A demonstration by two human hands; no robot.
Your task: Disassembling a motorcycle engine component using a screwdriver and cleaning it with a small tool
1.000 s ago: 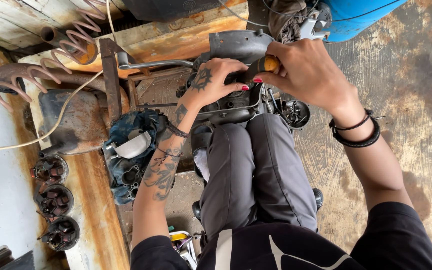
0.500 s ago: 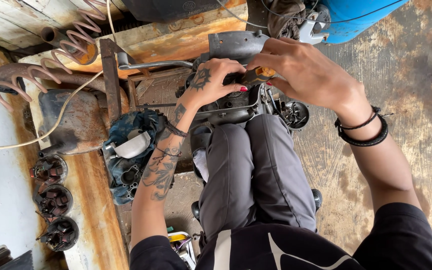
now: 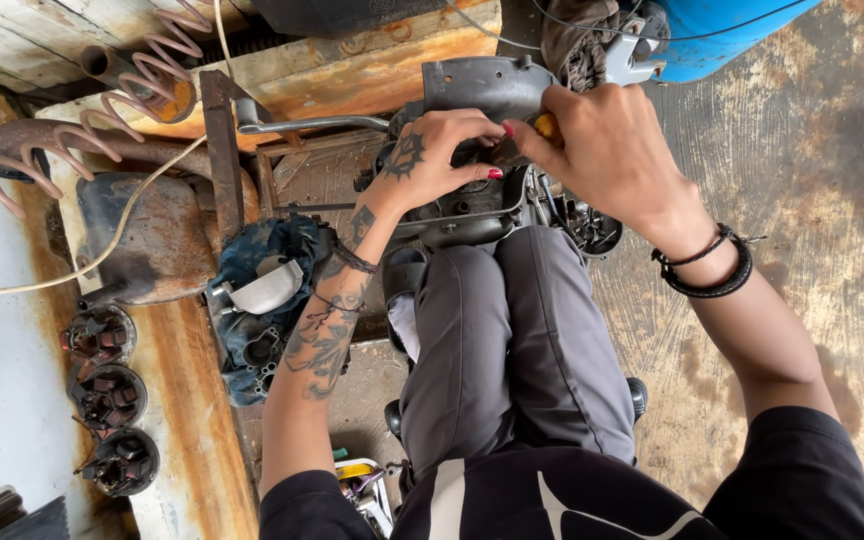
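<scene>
A: The right hand (image 3: 612,150) is clenched around a tool with a yellow-orange handle (image 3: 546,125); only a sliver of that handle shows between the fingers, at about 9 o'clock from the knuckles. The tip is hidden.

B: And the left hand (image 3: 432,160)?

A: It presses down on the grey engine casing (image 3: 472,205), fingers spread and curled over its top edge, grasping it. The casing sits just beyond the knees, at 12 o'clock from the person's lap, propped against a grey metal cover (image 3: 487,85).

B: So what could go wrong?

A: The left fingertips lie right beside where the tool works. If the tip slips out of its seat, I judge it could jab them. The casing also looks balanced rather than clamped, so a hard push may tip it toward 3 o'clock, where small loose parts sit in a round dish (image 3: 592,228).

B: Anything further out?

A: At 9 o'clock a blue-painted engine part (image 3: 267,300) lies on the rusty wooden table (image 3: 192,400), with three round coil assemblies (image 3: 107,400) beyond it. A pale cable (image 3: 82,265) trails across there; a snagged elbow could drag it.
</scene>
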